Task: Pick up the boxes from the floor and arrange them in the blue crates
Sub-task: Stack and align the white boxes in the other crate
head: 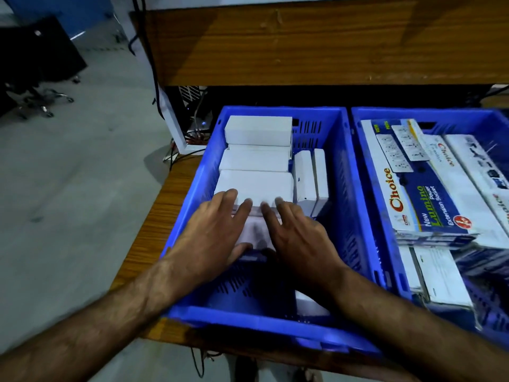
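A blue crate (200,172) sits on a low wooden board and holds several plain white boxes. Three of them (257,130) lie in a row along its left side, and two more (310,175) stand on edge beside them. Both my hands are inside this crate on another white box (256,233) at the near end of the row. My left hand (217,235) rests on its left half with straight fingers, thumb at the near edge. My right hand (300,238) lies the same way on its right half. One more white box (309,304) lies at the crate's near wall.
A second blue crate (367,188) stands touching on the right, packed with printed extension-socket boxes (421,194). A wooden desk (303,42) overhangs behind both crates, with cables (192,139) under it. A black office chair (35,64) stands far left on the grey floor.
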